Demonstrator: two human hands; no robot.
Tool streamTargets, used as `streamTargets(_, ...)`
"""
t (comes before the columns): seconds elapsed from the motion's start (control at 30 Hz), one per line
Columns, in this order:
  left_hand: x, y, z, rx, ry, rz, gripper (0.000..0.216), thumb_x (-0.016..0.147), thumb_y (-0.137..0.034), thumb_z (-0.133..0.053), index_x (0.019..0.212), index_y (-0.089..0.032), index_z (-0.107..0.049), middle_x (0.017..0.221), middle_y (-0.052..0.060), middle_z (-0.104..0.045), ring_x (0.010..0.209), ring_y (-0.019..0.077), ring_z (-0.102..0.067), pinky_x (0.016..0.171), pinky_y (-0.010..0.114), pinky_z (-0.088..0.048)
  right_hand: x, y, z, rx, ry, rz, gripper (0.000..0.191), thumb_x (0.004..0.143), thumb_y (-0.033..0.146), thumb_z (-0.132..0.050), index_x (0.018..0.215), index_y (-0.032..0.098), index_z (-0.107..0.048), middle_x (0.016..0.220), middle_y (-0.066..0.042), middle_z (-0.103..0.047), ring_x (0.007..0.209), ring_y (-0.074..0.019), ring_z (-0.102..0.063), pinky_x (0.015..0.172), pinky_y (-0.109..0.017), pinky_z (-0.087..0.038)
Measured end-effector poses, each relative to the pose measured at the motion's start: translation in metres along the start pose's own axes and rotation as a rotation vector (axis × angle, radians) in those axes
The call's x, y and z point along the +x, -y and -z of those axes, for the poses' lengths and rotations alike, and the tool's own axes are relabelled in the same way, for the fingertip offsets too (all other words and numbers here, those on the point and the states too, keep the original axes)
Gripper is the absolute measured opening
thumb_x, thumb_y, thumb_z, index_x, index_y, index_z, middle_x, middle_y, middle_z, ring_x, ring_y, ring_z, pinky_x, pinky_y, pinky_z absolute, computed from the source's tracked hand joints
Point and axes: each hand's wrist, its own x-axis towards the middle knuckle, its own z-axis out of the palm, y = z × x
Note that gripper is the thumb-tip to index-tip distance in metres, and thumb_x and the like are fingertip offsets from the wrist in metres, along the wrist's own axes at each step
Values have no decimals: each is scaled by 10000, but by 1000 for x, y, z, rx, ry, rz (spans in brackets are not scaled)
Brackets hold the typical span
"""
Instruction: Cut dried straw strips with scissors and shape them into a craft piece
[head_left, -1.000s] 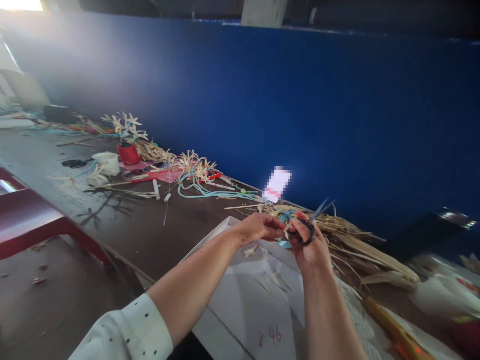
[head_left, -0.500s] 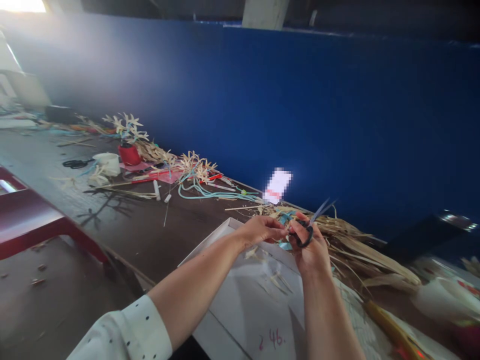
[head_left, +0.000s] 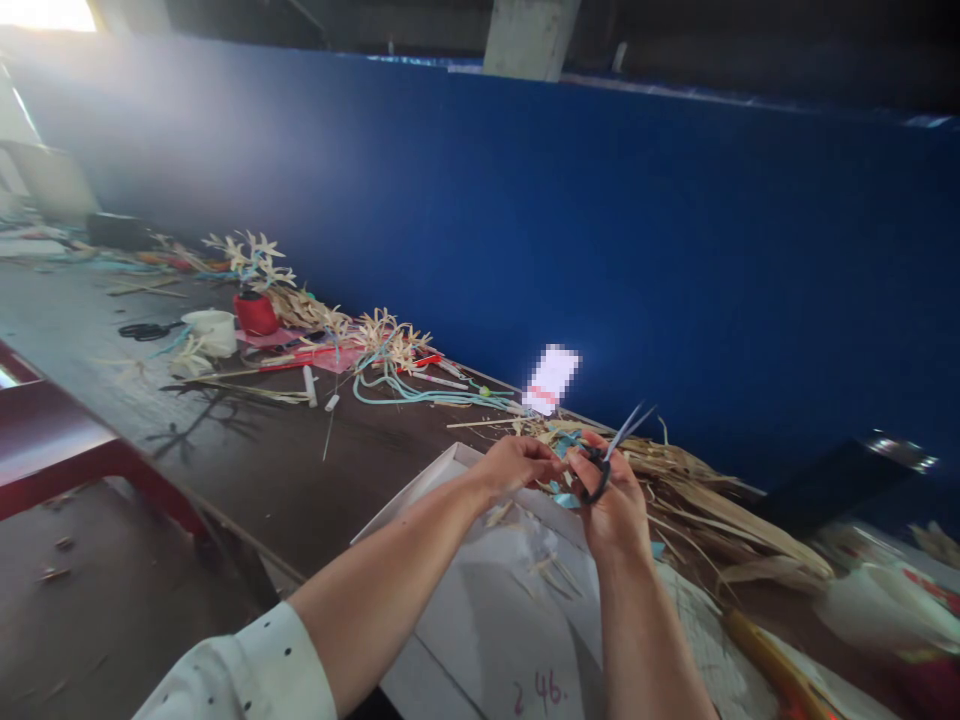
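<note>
My right hand [head_left: 615,500] is closed around the black handles of a pair of scissors [head_left: 598,475], whose blades point up and away to the right, slightly apart. Close by on its left, my left hand [head_left: 521,468] has its fingers pinched together near the right fingertips. Whatever sits in that pinch is too small to make out. Both hands are above the far rim of a shallow white box [head_left: 480,590], with pale husk scraps [head_left: 559,575] lying in it and red handwriting on its surface.
Dry husks [head_left: 750,530] lie along the blue wall [head_left: 675,250] at right. Husk flowers [head_left: 394,335], blue-green cords [head_left: 420,397], a red spool [head_left: 256,314], a white cup [head_left: 212,332] and other scissors [head_left: 150,330] lie on the table at left. A red stool [head_left: 82,430] stands beside it.
Both hands shift slightly left in the picture, and the scissors tilt a little with the right hand. The view itself moves slightly; the pinch and the hold on the scissors stay.
</note>
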Motion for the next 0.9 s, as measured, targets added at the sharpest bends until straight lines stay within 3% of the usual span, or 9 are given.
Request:
streamTargets(0.27,2,4,0,2,-20,-37,342,595,-399,-686,760,-105,-629,588,-7,-544,513,56,-435,511,194,-336,0,0,1,-7,-55,5,480,622,254,-743,1077,223,-595,753,17,-579,535,-66,-469,449,-176,-339)
streamTargets(0.47,3,3,1,-16,-142,-70,348,604,-410,-684,783,-114,-640,584,-15,-530,498,52,-415,513,199,-339,1,0,3,-14,-59,-27,415,636,264,-737,1030,226,-611,722,25,-572,550,-62,-467,462,-161,-334)
streamTargets(0.9,-1,-7,0,-438,-202,42,289,549,-280,-745,760,-117,-634,731,21,-603,612,65,-512,556,193,-351,-1,-7,3,-140,80,-48,499,643,300,-724,1117,270,-574,784,28,-589,575,-88,-485,488,-206,-330)
